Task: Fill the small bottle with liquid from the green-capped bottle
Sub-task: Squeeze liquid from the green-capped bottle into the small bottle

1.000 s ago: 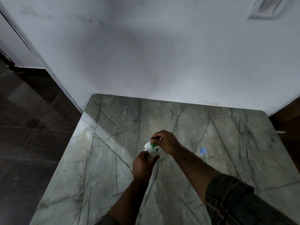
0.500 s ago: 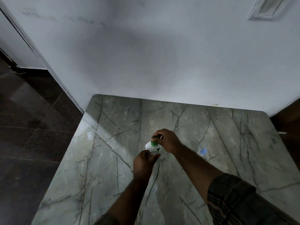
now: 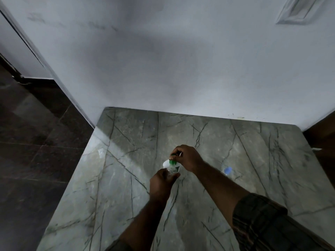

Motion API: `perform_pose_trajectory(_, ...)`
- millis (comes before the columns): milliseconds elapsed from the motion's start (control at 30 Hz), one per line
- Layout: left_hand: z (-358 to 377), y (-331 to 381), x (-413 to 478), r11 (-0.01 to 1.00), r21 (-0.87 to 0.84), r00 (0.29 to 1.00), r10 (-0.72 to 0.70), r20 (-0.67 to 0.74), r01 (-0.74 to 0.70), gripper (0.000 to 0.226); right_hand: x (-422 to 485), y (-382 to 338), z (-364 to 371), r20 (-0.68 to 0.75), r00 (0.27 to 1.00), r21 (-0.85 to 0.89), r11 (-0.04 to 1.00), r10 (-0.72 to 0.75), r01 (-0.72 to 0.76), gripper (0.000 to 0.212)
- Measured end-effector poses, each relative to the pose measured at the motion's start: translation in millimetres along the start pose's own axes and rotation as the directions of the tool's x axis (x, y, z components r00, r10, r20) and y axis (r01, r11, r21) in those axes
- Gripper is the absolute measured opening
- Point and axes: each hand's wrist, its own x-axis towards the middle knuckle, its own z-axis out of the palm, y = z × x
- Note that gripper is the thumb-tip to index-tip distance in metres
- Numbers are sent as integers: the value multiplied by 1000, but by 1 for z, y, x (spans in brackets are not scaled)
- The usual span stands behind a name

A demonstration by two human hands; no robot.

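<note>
The setting is an indoor room, most likely in a home. A slab (image 3: 253, 160) with a grey-green marble pattern and dark veins butts against a plain white painted wall (image 3: 181, 69). The floor (image 3: 36, 160) at left consists of dark polished tiles with visible joints. A dark skirting strip (image 3: 34, 80) runs along a further wall. A white framed fitting (image 3: 297, 9) sits high on the wall; its type cannot be determined.

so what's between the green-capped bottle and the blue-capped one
Head view: the person's right forearm crosses between green-capped bottle and blue-capped bottle, over bare marble table.
</note>
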Motion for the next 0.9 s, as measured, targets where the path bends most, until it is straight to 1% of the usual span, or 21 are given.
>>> perform_pose_trajectory(133,3,-4,-2,1000,-18,1000,-1,21,1,31,-4,6,8,0,1000,-4,1000,-5,5,19)
perform_pose_trajectory(233,1,1,-2,999,-49,1000,5,-4,-6,25,-1,3,3,-3,1000,8,1000,2,-2,20)
perform_pose_trajectory(300,0,4,-1,999,-36,1000,19,-4,-19,24,1,1,0,-2,1000,1,1000,-3,3,21)
perform_pose_trajectory(500,3,-4,-3,1000,23,1000,10,28,-11,31,-2,10,9,16,1000,-7,1000,-5,5,20)
perform_pose_trajectory(700,0,6,-3,1000,16,1000,19,3,-19,30,2,2,2,3,1000,-16,1000,14,-14,19)
perform_pose_trajectory(900,0,3,-6,995,96,999,33,21,-35,37,-4,9,10,7,1000,-29,1000,2,-2,19)
